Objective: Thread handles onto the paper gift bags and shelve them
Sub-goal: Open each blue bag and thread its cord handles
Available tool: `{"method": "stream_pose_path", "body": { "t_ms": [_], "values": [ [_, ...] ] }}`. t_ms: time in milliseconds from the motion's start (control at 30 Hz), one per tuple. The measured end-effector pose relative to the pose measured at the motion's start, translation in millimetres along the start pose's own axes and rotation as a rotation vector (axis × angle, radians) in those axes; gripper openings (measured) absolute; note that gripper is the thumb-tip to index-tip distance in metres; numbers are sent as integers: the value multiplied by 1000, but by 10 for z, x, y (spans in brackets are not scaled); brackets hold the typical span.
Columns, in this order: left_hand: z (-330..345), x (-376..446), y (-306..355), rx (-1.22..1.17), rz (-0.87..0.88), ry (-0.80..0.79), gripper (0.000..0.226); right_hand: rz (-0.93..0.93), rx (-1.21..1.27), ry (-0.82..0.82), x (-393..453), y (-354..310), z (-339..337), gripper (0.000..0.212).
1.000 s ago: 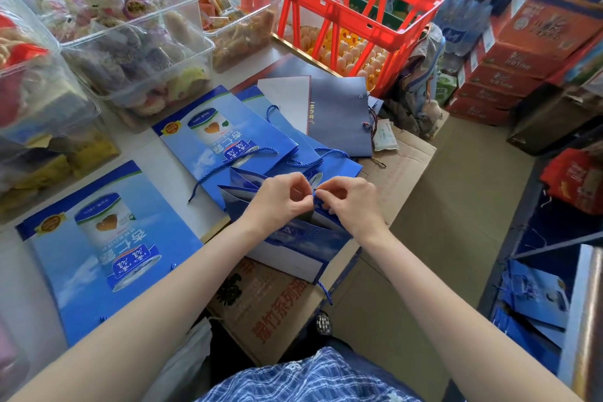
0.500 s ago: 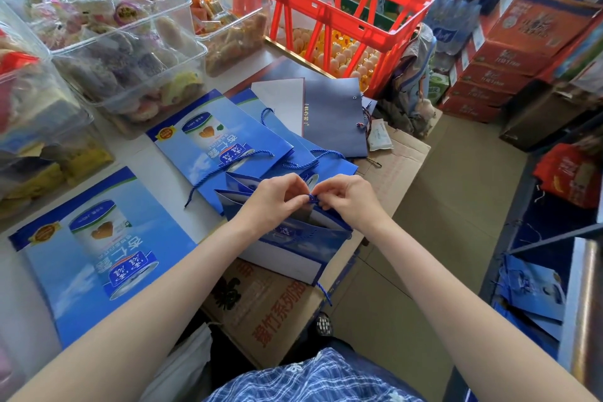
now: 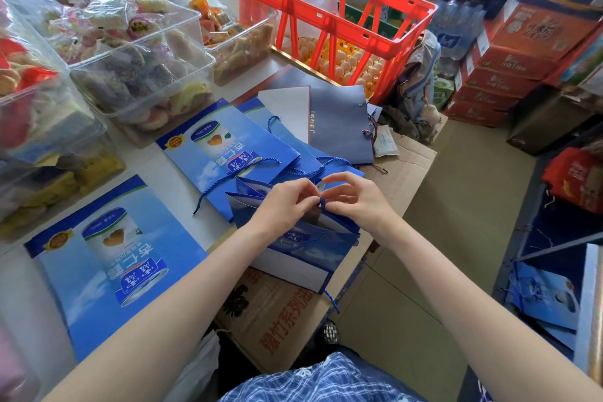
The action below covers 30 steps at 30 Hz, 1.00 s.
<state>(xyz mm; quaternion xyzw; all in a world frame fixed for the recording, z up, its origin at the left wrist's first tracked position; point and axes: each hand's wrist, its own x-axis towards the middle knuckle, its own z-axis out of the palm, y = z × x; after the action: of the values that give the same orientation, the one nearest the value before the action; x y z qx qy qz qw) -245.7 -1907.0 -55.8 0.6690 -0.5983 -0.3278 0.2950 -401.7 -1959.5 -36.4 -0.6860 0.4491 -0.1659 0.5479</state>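
Note:
A blue paper gift bag [image 3: 293, 245] stands partly open on a cardboard box [image 3: 277, 313] in front of me. At its top edge a blue cord handle [image 3: 322, 202] forms a small loop or knot. My left hand [image 3: 287, 202] and my right hand [image 3: 355, 196] pinch that cord between fingertips, hands almost touching. The cord's free end [image 3: 332, 300] hangs down the bag's right side. Flat blue bags lie on the white table: one at lower left [image 3: 111, 264], others stacked further back [image 3: 228, 147], with cords lying across them.
Clear plastic bins of wrapped snacks [image 3: 130, 52] fill the left. A red crate [image 3: 329, 16] stands over eggs at the back. Dark grey-blue bags [image 3: 339, 127] lie behind the stack. On the right, a shelf holds blue bags [image 3: 541, 300]; red cartons [image 3: 509, 75] are stacked beyond.
Both hands stayed at the bag's top edge; the right hand's fingers have lifted and spread a little, and a small loop of cord now shows between the fingertips.

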Motion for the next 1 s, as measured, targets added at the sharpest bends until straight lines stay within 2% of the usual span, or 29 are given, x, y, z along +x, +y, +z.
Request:
{"method": "stream_pose_path", "body": {
  "t_ms": [67,167,333,467,600,733,833,933,1000],
  "values": [
    [26,0,1,20,-1,20,17,-34,-57,6,-1,19,20,36],
    [36,7,24,45,16,23,19,-96,-155,109,6,32,95,32],
    [-26,-37,-25,166,71,19,33,-175,-130,238,4,31,-5,29],
    [32,20,-4,220,29,-4,35,-258,-237,280,-29,26,-128,29],
    [88,112,33,277,-7,-40,42,-326,-212,402,1,-92,-281,30],
    [79,140,39,308,-13,-110,50,-297,-222,337,56,-149,-326,32],
    [25,95,25,190,30,-54,46,-295,-282,297,81,-93,-237,41],
    [-58,3,-78,154,61,78,31,-475,-459,344,61,-18,-141,24],
    [-79,-78,-150,170,51,125,24,-575,-561,260,49,18,-59,17]
  ]
}}
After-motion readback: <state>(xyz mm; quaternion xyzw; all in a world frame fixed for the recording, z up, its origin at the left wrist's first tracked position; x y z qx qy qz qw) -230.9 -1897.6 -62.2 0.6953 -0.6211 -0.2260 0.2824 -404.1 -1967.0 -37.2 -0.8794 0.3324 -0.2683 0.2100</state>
